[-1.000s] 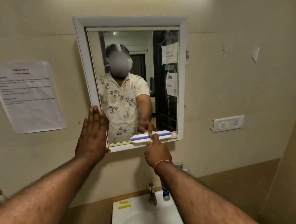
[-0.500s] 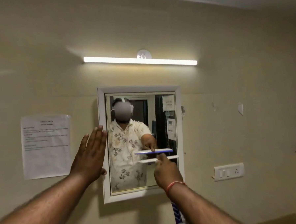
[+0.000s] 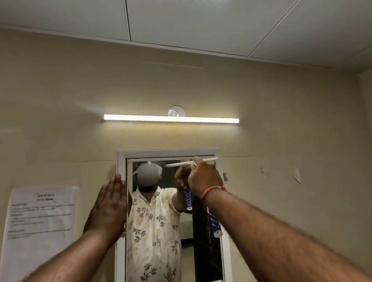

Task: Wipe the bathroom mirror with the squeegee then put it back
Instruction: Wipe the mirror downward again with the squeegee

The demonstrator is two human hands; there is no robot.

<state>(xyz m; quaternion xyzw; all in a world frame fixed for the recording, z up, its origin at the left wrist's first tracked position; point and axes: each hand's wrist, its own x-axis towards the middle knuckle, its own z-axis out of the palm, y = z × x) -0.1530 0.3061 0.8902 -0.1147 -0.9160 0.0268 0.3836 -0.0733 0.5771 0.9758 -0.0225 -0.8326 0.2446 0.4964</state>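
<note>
While the flat, spread left hand (image 3: 110, 206) is bracing the mirror (image 3: 163, 228), the right hand (image 3: 204, 177), gripping the squeegee (image 3: 190, 162), should be pulling straight down with even pressure.

1. The right hand (image 3: 205, 178) is closed round the squeegee (image 3: 191, 162), whose white blade lies level along the top edge of the mirror (image 3: 164, 239), just above the knuckles.
2. The squeegee's blue and white handle runs down below that hand, beside the wrist, which wears a red thread band (image 3: 211, 192).
3. The left hand (image 3: 109, 209) lies flat with its fingers straight and together, pressed on the mirror's white frame (image 3: 121, 163), left of the right hand and lower.
4. A lit tube light (image 3: 171, 119) is on the wall above both hands.
5. A printed paper sheet (image 3: 41, 230) is stuck on the wall left of the left hand.
</note>
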